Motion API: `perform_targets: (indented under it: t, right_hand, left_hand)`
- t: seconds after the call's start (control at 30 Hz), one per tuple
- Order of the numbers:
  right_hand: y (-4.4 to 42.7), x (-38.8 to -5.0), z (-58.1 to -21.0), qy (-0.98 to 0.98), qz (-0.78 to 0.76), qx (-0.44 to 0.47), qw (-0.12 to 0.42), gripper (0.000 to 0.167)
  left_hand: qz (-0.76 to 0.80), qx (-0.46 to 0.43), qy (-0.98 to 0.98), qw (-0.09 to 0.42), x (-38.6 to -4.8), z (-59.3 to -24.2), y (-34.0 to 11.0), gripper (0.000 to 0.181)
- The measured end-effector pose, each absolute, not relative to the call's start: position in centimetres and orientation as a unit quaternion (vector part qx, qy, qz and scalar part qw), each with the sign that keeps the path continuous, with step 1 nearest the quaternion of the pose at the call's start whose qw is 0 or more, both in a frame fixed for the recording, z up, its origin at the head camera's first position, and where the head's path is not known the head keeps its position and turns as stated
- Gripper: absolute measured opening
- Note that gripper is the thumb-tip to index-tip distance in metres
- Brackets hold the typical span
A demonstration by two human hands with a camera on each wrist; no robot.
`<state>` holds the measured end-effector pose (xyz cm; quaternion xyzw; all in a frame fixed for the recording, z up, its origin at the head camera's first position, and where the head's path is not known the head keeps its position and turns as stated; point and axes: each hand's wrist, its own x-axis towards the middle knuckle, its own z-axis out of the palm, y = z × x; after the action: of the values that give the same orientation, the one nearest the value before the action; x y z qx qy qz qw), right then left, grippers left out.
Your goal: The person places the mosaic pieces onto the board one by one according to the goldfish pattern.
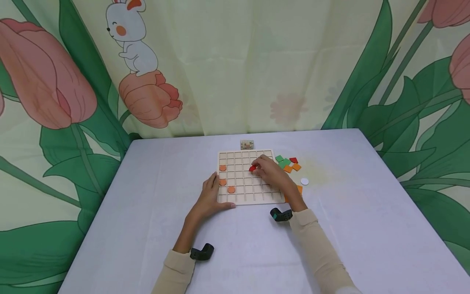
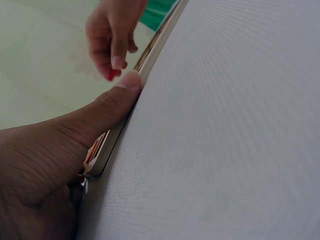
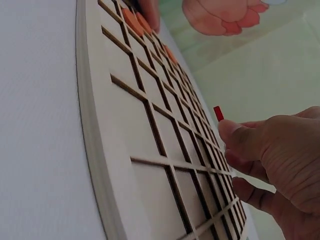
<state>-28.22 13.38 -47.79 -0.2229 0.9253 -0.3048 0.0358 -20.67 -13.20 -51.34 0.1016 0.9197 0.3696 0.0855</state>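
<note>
A square wooden grid board (image 1: 246, 199) lies on the table, with orange round pieces (image 1: 231, 189) in cells on its left side. The right hand (image 1: 273, 173) pinches a small red piece (image 3: 218, 113) between thumb and fingers above the board. At the board's lower left corner the left hand (image 1: 210, 198) rests, fingers along the left edge and thumb (image 2: 107, 107) against the near edge. Its fingers are mostly hidden in the left wrist view.
Green pieces (image 1: 284, 163), orange pieces (image 1: 296, 167) and a red piece (image 1: 293, 160) lie right of the board, with a white disc (image 1: 304, 181) nearby. More orange shows beneath the right wrist. A small patterned item (image 1: 247, 144) sits behind the board.
</note>
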Motion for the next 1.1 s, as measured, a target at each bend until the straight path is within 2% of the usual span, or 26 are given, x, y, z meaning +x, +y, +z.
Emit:
perform_targets:
  t: [0.23,0.5,1.1]
  right_hand:
    - [10.5,-29.3,-47.8,0.918,-0.314,-0.236,0.054,0.024]
    - [8.3,-30.3,-48.6,0.928,-0.297,-0.221,0.049,0.024]
    - [8.1,-30.4,-49.0,0.927,-0.315,-0.200,0.045,0.025]
  left_hand:
    - [0.364,0.104,0.921,0.087,-20.6,-51.3,-13.4,0.129]
    - [0.360,0.104,0.923,0.082,-20.8,-51.3,-13.4,0.127]
    - [0.359,0.103,0.923,0.088,-20.8,-51.4,-13.3,0.126]
